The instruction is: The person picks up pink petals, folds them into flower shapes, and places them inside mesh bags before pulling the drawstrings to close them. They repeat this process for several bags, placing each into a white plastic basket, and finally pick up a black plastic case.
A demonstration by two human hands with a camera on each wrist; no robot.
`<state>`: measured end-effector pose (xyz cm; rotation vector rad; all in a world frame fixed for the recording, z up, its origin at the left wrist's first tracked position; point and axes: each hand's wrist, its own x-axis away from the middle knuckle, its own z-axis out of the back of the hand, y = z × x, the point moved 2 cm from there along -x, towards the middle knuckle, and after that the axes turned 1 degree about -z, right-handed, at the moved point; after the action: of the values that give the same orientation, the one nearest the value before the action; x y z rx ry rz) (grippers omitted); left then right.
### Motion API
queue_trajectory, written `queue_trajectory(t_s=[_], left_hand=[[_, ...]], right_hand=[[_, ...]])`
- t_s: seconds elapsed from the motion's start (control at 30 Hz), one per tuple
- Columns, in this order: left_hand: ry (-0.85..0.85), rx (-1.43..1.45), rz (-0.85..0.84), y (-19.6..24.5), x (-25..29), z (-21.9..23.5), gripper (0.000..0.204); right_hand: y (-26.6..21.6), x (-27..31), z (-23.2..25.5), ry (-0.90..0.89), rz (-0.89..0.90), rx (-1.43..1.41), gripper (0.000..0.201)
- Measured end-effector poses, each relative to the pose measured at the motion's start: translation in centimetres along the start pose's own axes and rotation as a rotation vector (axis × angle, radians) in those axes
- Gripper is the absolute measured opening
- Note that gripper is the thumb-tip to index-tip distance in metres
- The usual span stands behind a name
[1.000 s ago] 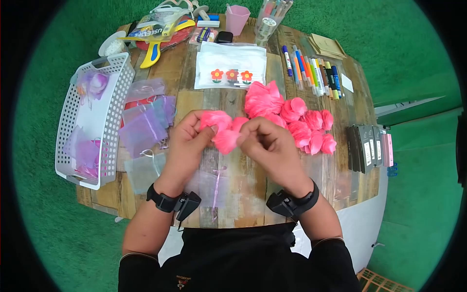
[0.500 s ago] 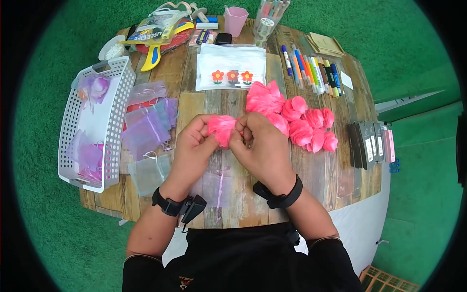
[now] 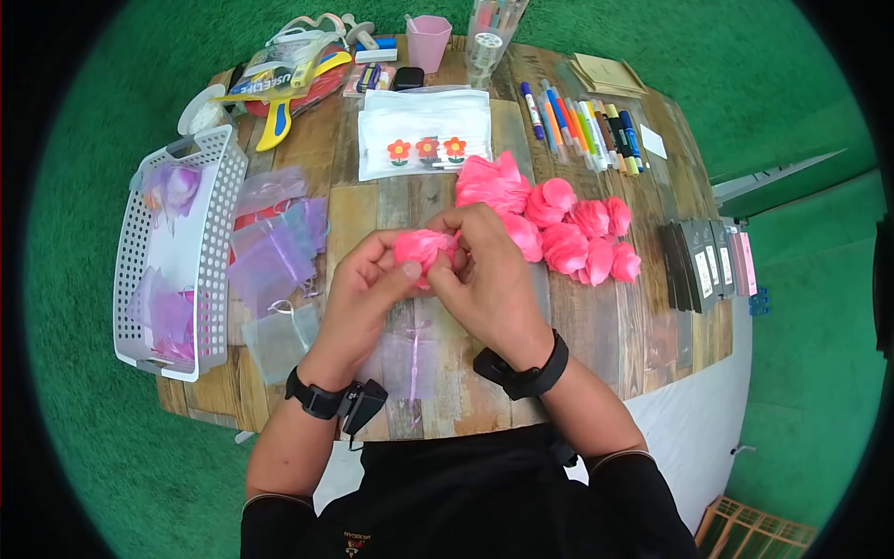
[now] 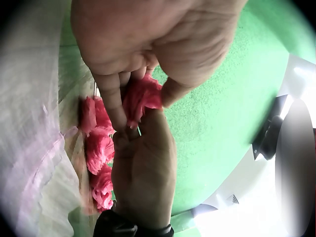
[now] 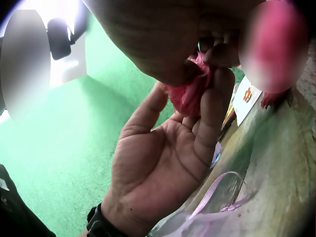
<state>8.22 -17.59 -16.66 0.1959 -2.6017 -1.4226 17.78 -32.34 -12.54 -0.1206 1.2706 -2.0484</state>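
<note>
A pink ruffled flower [image 3: 424, 250] is held above the front middle of the table, between both hands. The left hand [image 3: 365, 291] grips its left side, thumb in front and fingers behind. From the right, the right hand [image 3: 491, 278] pinches its edge with thumb and forefinger. In the left wrist view the flower [image 4: 142, 96] shows between the two hands' fingertips; in the right wrist view the flower [image 5: 190, 94] sits against the left hand's fingers. Several more pink flowers [image 3: 564, 248] lie just right of the hands. A lilac mesh bag [image 3: 410, 359] lies below them.
At the left stand a white basket [image 3: 216, 289] and mesh bags [image 3: 270, 261]. A white flower-printed pouch [image 3: 424, 121] lies behind the hands, with markers [image 3: 596, 140] to its right. Dark boxes [image 3: 689, 265] stand at the right edge, and a pink cup [image 3: 428, 45] at the back.
The flower has been turned and looks more compact between the fingers. The right hand has moved left, closer to the left hand. The head view has shifted slightly.
</note>
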Motion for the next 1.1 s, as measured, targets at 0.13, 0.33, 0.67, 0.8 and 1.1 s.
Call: queue_trajectory(t_s=[0.13,0.33,0.67,0.8,1.1], left_hand=[[-0.050,-0.066,-0.075,0.1,0.1,-0.2,0.040],[-0.012,-0.119,-0.039,-0.2,-0.2,-0.1,0.036],[0.093,-0.107,-0.064,-0.7,-0.3,0.7,0.025],[0.201,-0.143,-0.116,0.2,-0.6,1.7,0.027],[0.264,-0.146,-0.163,1.6,-0.4,2.1,0.030]], right_hand=[[0.1,0.1,-0.2,0.006,-0.027,-0.024,0.027],[0.6,0.1,-0.1,-0.008,-0.053,-0.036,0.027],[0.8,0.0,0.3,-0.068,-0.097,-0.220,0.028],[1.0,-0.7,3.2,-0.011,0.068,-0.030,0.028],[0.9,-0.2,4.2,-0.264,0.455,0.748,0.019]])
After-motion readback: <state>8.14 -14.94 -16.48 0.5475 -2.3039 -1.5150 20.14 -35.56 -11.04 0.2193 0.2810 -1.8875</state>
